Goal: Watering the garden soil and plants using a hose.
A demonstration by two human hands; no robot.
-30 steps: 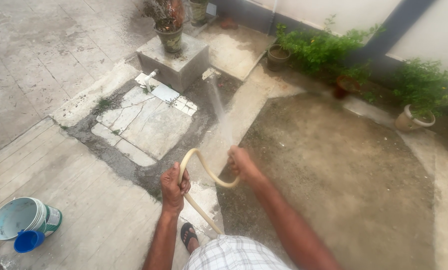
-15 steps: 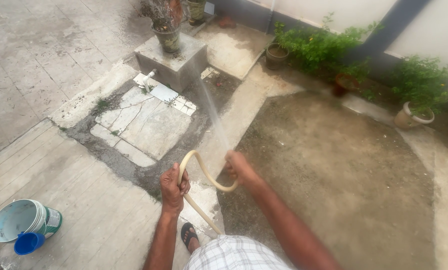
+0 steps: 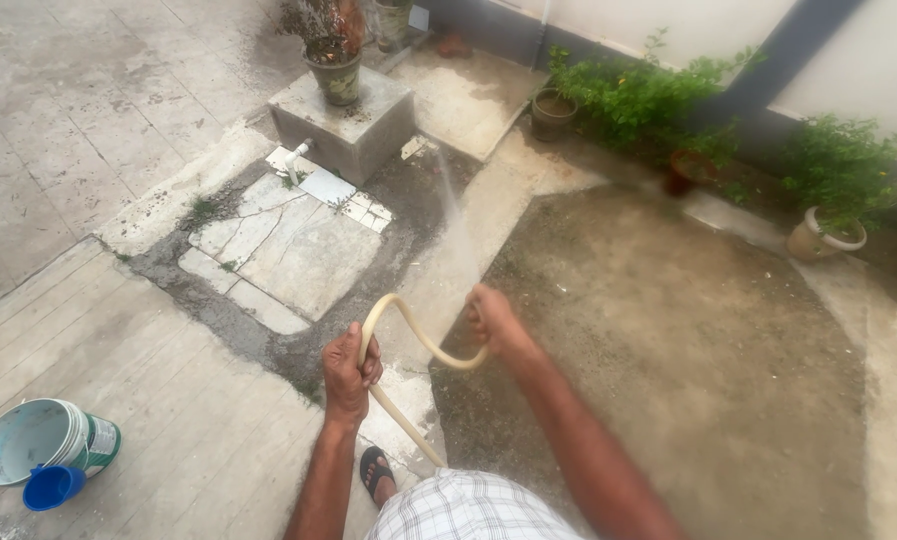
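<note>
A beige garden hose [image 3: 408,325] loops between my two hands. My left hand [image 3: 349,372] grips the hose low on the loop, near my body. My right hand [image 3: 492,320] is closed around the hose's end, and a thin jet of water [image 3: 454,225] sprays from it up and away over the wet concrete ground. The hose's lower part runs down past my sandalled foot [image 3: 376,470].
A concrete block [image 3: 353,130] with a potted plant [image 3: 330,60] and a tap [image 3: 296,155] stands ahead. Potted shrubs [image 3: 658,95] and a clay pot [image 3: 818,235] line the far wall. A tipped bucket [image 3: 43,445] with a blue scoop [image 3: 50,487] lies at lower left.
My right hand has shifted slightly to the right with the hose end, and the water jet now points a little more to the right. My left hand has held still.
</note>
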